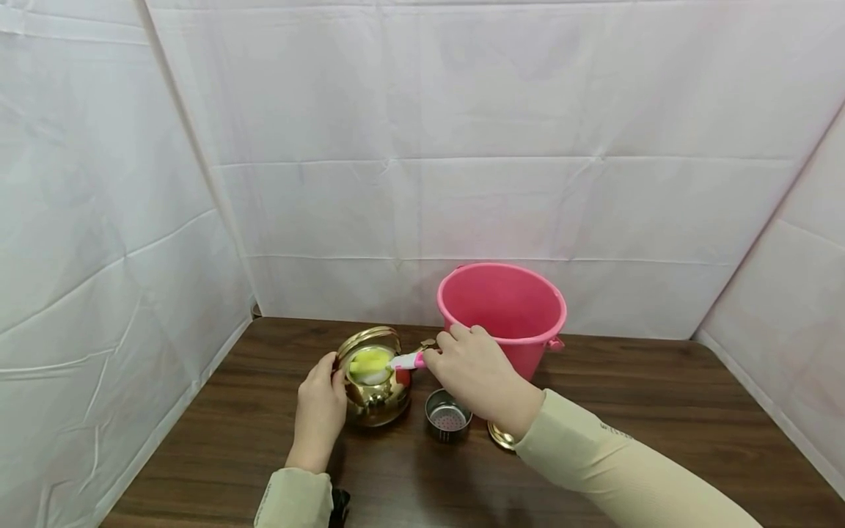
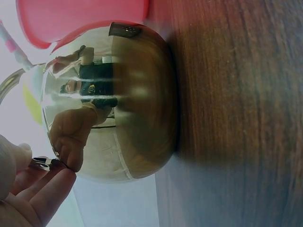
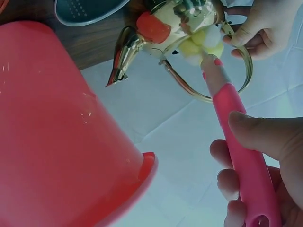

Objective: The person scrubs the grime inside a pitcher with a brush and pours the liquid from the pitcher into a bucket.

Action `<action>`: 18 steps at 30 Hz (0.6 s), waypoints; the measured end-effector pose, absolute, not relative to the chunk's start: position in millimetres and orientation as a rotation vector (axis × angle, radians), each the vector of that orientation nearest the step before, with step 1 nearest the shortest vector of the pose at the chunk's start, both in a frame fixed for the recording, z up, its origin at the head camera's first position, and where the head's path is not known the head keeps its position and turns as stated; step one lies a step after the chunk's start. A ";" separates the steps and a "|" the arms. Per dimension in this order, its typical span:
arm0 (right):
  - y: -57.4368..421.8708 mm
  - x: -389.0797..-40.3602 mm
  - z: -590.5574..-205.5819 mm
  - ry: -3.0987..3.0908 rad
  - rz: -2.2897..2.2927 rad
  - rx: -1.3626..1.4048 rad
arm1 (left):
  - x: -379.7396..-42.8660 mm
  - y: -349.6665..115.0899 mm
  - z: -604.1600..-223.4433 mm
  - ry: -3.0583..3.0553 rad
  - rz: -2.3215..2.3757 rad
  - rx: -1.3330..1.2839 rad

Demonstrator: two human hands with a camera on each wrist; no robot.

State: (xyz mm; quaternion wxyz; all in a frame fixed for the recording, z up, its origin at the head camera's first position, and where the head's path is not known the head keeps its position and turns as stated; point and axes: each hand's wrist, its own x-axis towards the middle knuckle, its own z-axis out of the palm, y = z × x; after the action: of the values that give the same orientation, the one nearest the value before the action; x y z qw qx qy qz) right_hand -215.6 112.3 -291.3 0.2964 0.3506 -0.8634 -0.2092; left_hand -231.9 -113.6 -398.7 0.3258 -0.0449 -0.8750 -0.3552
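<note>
A shiny gold teapot (image 1: 378,405) stands on the table with its top uncovered and its hoop handle (image 1: 367,336) raised. My left hand (image 1: 320,407) holds it at the left side; in the left wrist view the thumb and fingers (image 2: 53,191) pinch the handle's joint at the rim. My right hand (image 1: 477,375) grips the pink handle of a sponge bottle brush (image 3: 246,165). The brush's yellow and white sponge head (image 1: 370,361) sits in the teapot's mouth. In the right wrist view, the teapot's spout (image 3: 122,56) points toward the bucket's side.
Behind my right hand stands a pink bucket (image 1: 455,295). A round metal strainer (image 1: 449,419) with a perforated base is between the teapot and my right forearm. A gold lid (image 1: 499,437) lies partly hidden under that wrist. White sheets (image 1: 409,205) enclose the wooden table (image 1: 218,440).
</note>
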 end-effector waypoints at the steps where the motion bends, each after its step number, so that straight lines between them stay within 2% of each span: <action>1: 112.3 -216.2 -290.9 -2.281 -0.559 0.937 | -231.9 -113.5 -398.6 -2.294 -0.932 -0.116; 18: 111.2 -217.6 -281.9 -2.224 -0.542 0.979 | -231.7 -113.5 -398.7 -2.306 -0.919 -0.114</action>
State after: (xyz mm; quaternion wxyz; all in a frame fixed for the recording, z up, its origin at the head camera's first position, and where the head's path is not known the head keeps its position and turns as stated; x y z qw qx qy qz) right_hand -217.6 111.2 -281.9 0.3203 0.3727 -0.8462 -0.2061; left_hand -231.7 -113.5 -398.7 0.3225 -0.0436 -0.8784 -0.3501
